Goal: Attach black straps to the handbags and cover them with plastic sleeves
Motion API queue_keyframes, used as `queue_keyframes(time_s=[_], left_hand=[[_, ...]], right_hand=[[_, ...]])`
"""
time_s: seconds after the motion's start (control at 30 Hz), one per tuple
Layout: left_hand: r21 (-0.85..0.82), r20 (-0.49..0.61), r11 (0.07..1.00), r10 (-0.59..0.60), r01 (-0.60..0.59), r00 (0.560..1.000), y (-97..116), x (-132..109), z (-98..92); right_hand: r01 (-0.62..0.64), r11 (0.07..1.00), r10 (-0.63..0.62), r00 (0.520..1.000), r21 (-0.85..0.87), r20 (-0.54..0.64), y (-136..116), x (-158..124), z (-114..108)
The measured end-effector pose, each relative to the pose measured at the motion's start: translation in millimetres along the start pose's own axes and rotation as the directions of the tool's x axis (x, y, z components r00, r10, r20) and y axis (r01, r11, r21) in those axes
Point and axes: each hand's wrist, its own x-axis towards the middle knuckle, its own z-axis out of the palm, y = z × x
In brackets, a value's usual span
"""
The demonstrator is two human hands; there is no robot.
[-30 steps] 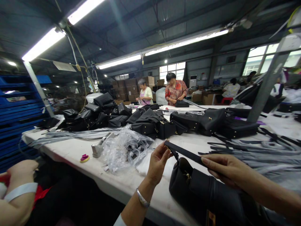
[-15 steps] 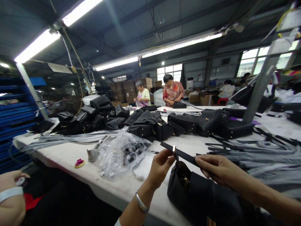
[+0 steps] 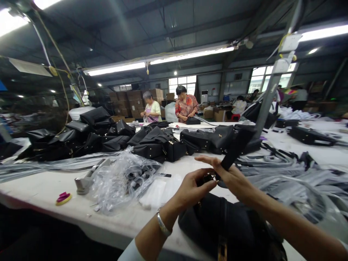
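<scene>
A black handbag point(image 3: 206, 224) with gold-coloured fittings lies on the table just below both hands. My left hand point(image 3: 190, 188), wearing a silver bracelet, is closed in a pinch around a strap end and its small gold-coloured hardware above the bag's top. My right hand point(image 3: 231, 179) meets it there, with the black strap point(image 3: 236, 146) gripped and its free length slanting up to the right. The right index finger stretches leftward over the left fingertips. Fingers partly hide the joint between strap and bag.
Black bags point(image 3: 154, 139) are heaped along the table's middle. A crumpled clear plastic bag point(image 3: 116, 185), a grey metal object point(image 3: 83, 184) and a pink-and-yellow item point(image 3: 63, 198) lie left. Plastic-wrapped straps point(image 3: 288, 181) spread right, near a metal post point(image 3: 268, 98). Two people point(image 3: 186, 107) work across the table.
The strap has swung from nearly level to steeply upright, and my right hand has moved left against my left hand. The view has turned right; another person's hand at lower left is gone.
</scene>
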Motion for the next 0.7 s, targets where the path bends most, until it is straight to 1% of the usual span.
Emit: queue_keyframes(time_s=[0.03, 0.07, 0.13, 0.2, 0.27, 0.3, 0.37, 0.4, 0.43, 0.5, 0.6, 0.7], left_hand=[[-0.036, 0.04, 0.999, -0.034, 0.035, 0.999, 0.9, 2.3, 0.1], [-0.06, 0.081, 0.996, -0.067, 0.072, 0.994, 1.6, 4.5, 0.4], [-0.094, 0.149, 0.987, -0.119, 0.133, 0.982, 3.0, 8.2, 1.8], [-0.13, 0.185, 0.974, -0.158, 0.184, 0.97, 4.7, 10.6, 4.4], [-0.151, 0.167, 0.964, -0.196, 0.221, 0.966, 6.2, 11.4, 7.8], [-0.139, 0.143, 0.964, -0.206, 0.226, 0.968, 6.2, 11.3, 9.7], [-0.062, 0.072, 0.978, -0.196, 0.2, 0.978, 4.4, 10.5, 13.6], [-0.01, 0.041, 0.984, -0.179, 0.18, 0.983, 2.5, 10.0, 15.5], [0.042, 0.019, 0.986, -0.161, 0.16, 0.987, 0.3, 9.6, 17.3], [0.134, -0.006, 0.981, -0.138, 0.137, 0.99, -3.7, 9.0, 20.3], [0.228, -0.025, 0.967, -0.109, 0.112, 0.994, -6.2, 8.6, 23.0], [0.259, -0.018, 0.962, -0.087, 0.088, 0.996, -6.6, 8.0, 23.4]], right_hand=[[-0.039, 0.988, 0.041, 0.999, 0.147, -0.007, -8.6, 0.5, -6.5], [-0.05, 0.96, 0.059, 0.998, 0.276, -0.025, -17.2, 1.2, -14.0], [0.014, 0.894, 0.05, 0.99, 0.447, -0.131, -30.8, 3.2, -30.8], [0.09, 0.859, 0.062, 0.959, 0.504, -0.278, -35.2, 4.0, -47.4], [0.113, 0.831, 0.133, 0.91, 0.544, -0.393, -29.5, 1.1, -60.5], [0.103, 0.813, 0.185, 0.888, 0.573, -0.421, -24.0, -2.1, -65.0], [0.046, 0.774, 0.285, 0.865, 0.631, -0.412, -10.8, -12.0, -69.2], [0.013, 0.76, 0.316, 0.866, 0.649, -0.388, -4.5, -18.0, -68.8], [-0.016, 0.755, 0.329, 0.874, 0.655, -0.358, 1.1, -24.4, -67.0], [-0.063, 0.766, 0.312, 0.906, 0.639, -0.285, 9.0, -36.8, -59.8], [-0.137, 0.836, 0.269, 0.946, 0.531, -0.179, 13.8, -50.5, -44.6], [-0.2, 0.927, 0.262, 0.951, 0.317, -0.164, 15.7, -55.9, -32.9]])
